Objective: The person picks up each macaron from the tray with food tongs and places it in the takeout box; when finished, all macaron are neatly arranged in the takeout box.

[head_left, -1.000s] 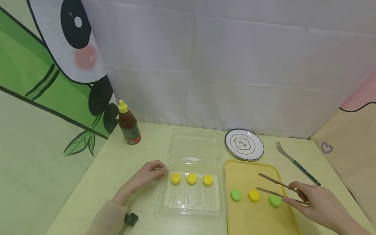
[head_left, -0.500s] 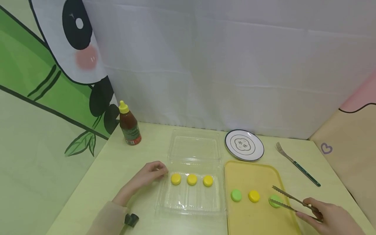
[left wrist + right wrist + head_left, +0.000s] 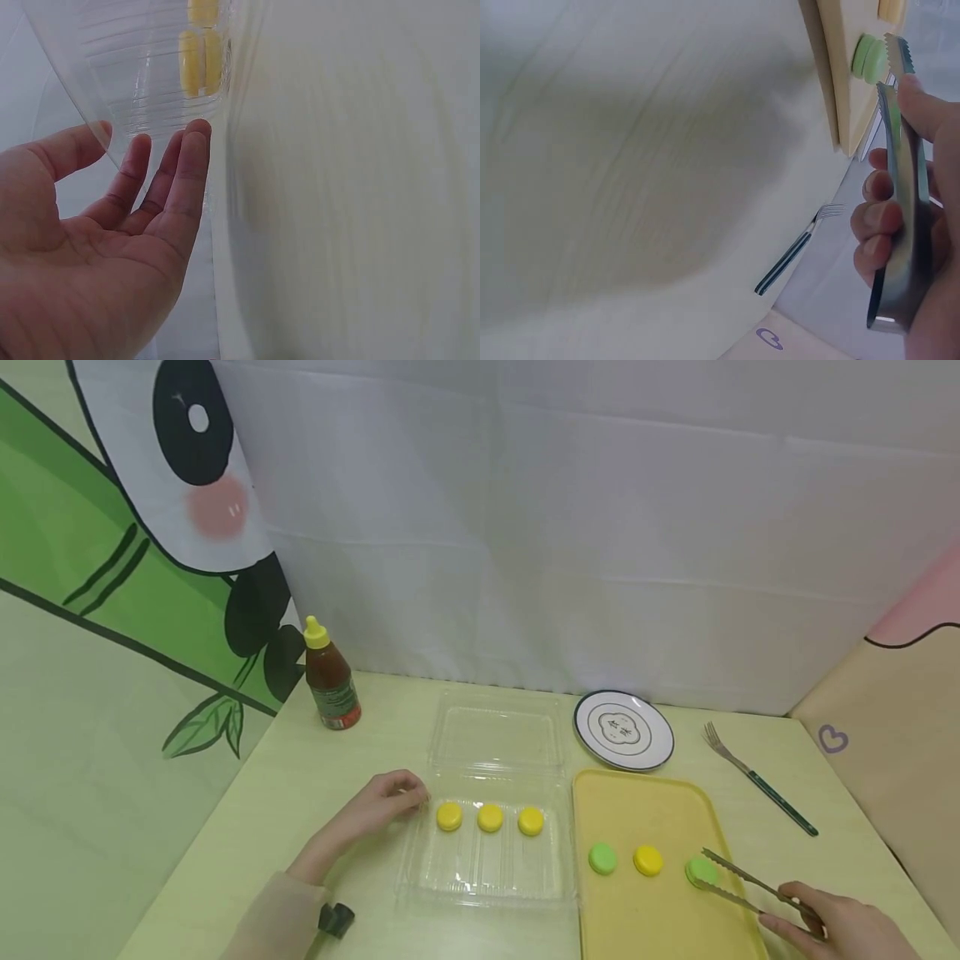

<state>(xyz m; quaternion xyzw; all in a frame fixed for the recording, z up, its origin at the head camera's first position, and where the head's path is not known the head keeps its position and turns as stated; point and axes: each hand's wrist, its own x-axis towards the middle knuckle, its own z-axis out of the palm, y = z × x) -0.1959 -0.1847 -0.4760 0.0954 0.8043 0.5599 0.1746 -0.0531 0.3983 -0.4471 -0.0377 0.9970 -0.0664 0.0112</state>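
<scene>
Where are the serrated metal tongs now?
In the head view, the tongs are lower right in the right hand, their tips near the rightmost round green macaron on the yellow rectangular tray.

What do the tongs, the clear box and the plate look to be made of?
Tongs: metal, probably stainless steel, smooth and shiny, with bright reflections.
Box: thin, glossy plastic, most likely; the table shows through and its ribs catch highlights.
Plate: perhaps glazed ceramic, with a glint near its dark rim; plastic could look alike.
</scene>
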